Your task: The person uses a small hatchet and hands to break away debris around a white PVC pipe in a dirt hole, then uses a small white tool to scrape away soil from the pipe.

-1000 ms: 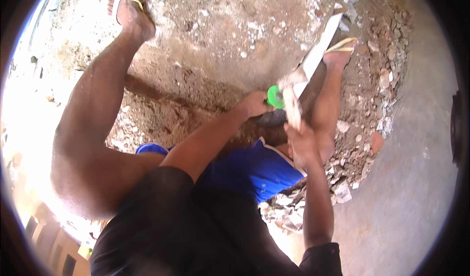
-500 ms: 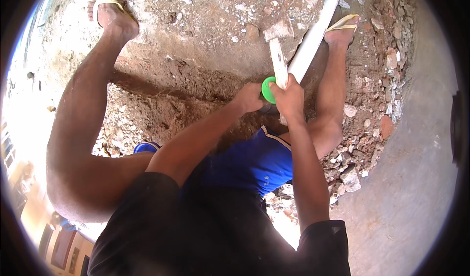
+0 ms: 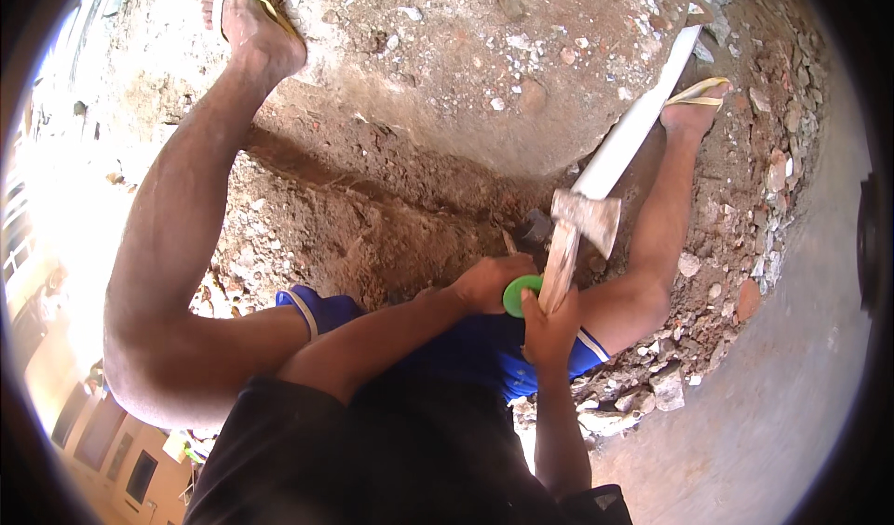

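My right hand (image 3: pixel 549 331) is closed round the wooden handle of a hatchet (image 3: pixel 587 216), its flared metal head pointing away from me. My left hand (image 3: pixel 495 285) is shut beside it on a tool with a round green disc (image 3: pixel 523 295); the rest of that tool is mostly hidden by the fingers. The disc sits between my hands, and my right thumb overlaps its edge. Beyond the hatchet head lies a long white pipe (image 3: pixel 633 134), slanting up to the right. A dark object (image 3: pixel 535 225) near its close end is too unclear to name.
A narrow trench (image 3: pixel 307 162) crosses the dirt between my legs. Broken stones and rubble (image 3: pixel 666 385) line the right side, along a smooth grey concrete surface (image 3: pixel 773 376). My sandalled feet stand on either side, the right beside the pipe.
Both hands have come closer to my body, with the hatchet and the green-disc tool in them. The hatchet head now overlaps the pipe's near end. The whole view has shifted slightly.
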`<state>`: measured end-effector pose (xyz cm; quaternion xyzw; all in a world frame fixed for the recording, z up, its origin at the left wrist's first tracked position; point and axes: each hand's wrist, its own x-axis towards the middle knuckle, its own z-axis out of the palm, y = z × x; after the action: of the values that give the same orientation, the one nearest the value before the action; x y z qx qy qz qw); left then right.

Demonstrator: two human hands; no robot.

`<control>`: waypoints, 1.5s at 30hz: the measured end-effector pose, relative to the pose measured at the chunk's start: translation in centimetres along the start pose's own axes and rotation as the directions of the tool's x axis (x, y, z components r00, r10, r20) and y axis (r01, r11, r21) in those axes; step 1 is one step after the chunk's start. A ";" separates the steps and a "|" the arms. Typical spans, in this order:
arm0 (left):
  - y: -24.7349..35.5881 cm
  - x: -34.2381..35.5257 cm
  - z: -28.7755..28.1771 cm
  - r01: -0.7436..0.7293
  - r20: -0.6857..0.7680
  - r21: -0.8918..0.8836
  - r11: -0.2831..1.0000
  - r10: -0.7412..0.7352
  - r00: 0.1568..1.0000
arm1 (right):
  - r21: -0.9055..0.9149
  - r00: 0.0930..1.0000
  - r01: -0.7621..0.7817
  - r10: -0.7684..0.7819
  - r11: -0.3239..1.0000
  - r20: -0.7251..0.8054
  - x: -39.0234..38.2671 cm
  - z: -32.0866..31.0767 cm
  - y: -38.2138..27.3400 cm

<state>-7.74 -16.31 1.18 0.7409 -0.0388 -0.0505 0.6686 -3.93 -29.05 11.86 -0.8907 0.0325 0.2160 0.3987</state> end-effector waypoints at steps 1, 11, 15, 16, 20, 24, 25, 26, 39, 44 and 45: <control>-0.5 -0.7 0.4 -0.050 -0.030 0.017 0.999 0.050 0.998 | 0.000 1.000 -0.007 0.007 1.000 -0.003 -0.7 0.1 0.1; 0.7 2.6 -1.5 0.129 -0.030 0.070 0.989 -0.127 0.991 | -0.242 0.995 0.080 -0.090 0.967 -0.030 4.2 -1.4 -2.5; -2.4 9.3 -4.5 0.242 0.086 0.372 0.896 -0.293 0.952 | -0.252 0.982 0.172 -0.186 0.952 -0.031 10.9 -5.4 -8.4; -2.8 10.3 -4.9 0.247 0.077 0.302 0.921 -0.282 0.956 | -0.144 0.989 0.139 -0.145 0.980 -0.033 11.8 -6.6 -10.1; -7.1 11.5 -6.5 0.383 0.108 0.069 0.921 -0.388 0.915 | 0.111 0.995 0.087 -0.082 0.990 -0.050 13.1 -8.0 -16.5; -5.6 11.4 -6.8 0.370 0.160 0.165 0.914 -0.395 0.905 | 0.150 0.920 0.351 -0.310 0.924 -0.241 11.2 -9.2 -20.4; -5.1 11.1 -6.8 0.349 0.156 0.195 0.916 -0.381 0.912 | 0.187 0.895 0.398 -0.335 0.898 -0.294 10.7 -9.3 -20.8; -5.2 10.9 -6.9 0.328 0.152 0.199 0.924 -0.360 0.921 | 0.218 0.862 0.454 -0.365 0.864 -0.351 10.0 -9.2 -21.2; -4.0 9.8 -6.3 0.413 0.135 0.156 0.897 -0.433 0.891 | -0.190 0.953 -0.185 0.223 0.964 0.204 10.9 -3.2 -7.4; -5.2 8.1 -4.9 0.291 0.058 0.101 0.951 -0.297 0.953 | -0.069 0.991 0.060 -0.051 0.996 0.125 13.3 2.1 -4.3; -5.0 7.5 -4.7 0.292 0.031 0.109 0.950 -0.297 0.954 | -0.221 0.985 0.015 0.023 0.975 0.169 11.8 1.6 -5.8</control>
<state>0.23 -12.08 -3.46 0.7706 0.0538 -0.1653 0.6131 7.53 -22.57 10.10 -0.9078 -0.0242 0.2944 0.2978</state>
